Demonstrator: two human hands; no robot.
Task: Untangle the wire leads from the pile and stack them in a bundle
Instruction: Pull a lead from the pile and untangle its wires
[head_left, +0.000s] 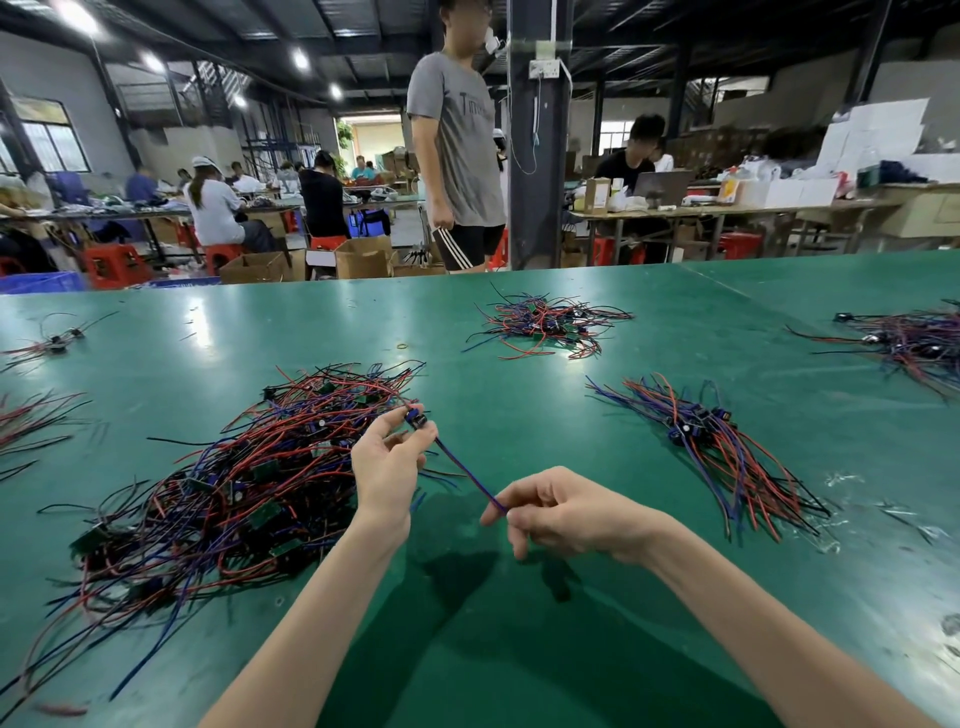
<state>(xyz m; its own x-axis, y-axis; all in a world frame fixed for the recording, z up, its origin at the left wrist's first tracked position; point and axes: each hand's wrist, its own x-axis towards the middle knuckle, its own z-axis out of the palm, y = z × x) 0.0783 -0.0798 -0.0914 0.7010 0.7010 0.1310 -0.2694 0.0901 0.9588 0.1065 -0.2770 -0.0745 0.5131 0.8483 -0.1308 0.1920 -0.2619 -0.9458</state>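
A big tangled pile of red, blue and black wire leads (228, 488) with small green boards lies on the green table at the left. My left hand (387, 467) pinches the dark connector end of one wire lead (465, 470) just above the pile's right edge. My right hand (561, 512) pinches the other end of that lead's blue wire, which stretches taut between both hands. A sorted bundle of leads (711, 441) lies fanned out to the right of my hands.
Another tangled heap (550, 325) sits at the table's middle back, one more (914, 343) at the far right edge, and loose leads (31, 421) at the left edge. A person in a grey shirt (460, 140) stands behind the table (519, 649).
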